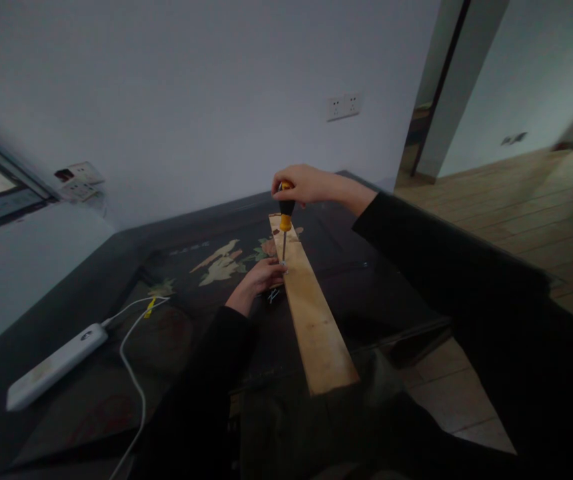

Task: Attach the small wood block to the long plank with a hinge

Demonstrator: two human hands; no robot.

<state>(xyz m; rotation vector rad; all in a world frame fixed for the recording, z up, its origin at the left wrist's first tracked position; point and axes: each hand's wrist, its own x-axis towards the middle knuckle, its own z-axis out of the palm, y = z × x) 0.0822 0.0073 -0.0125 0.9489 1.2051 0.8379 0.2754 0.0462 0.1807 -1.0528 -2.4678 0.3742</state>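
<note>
A long wooden board lies on the dark tabletop, its near end jutting over the front edge. My right hand is wrapped round the yellow and black handle of a screwdriver, which stands upright with its shaft pointing down at the board. At the tip there is a small shiny metal piece, too small to name. My left hand is closed at the board's left edge, fingertips beside the tip; what they pinch is hidden. Several loose screws lie just below that hand.
On the left of the dark table rests a white power strip, its white cable running toward the front edge. Behind the table is a wall with sockets. Wooden floor shows at the right.
</note>
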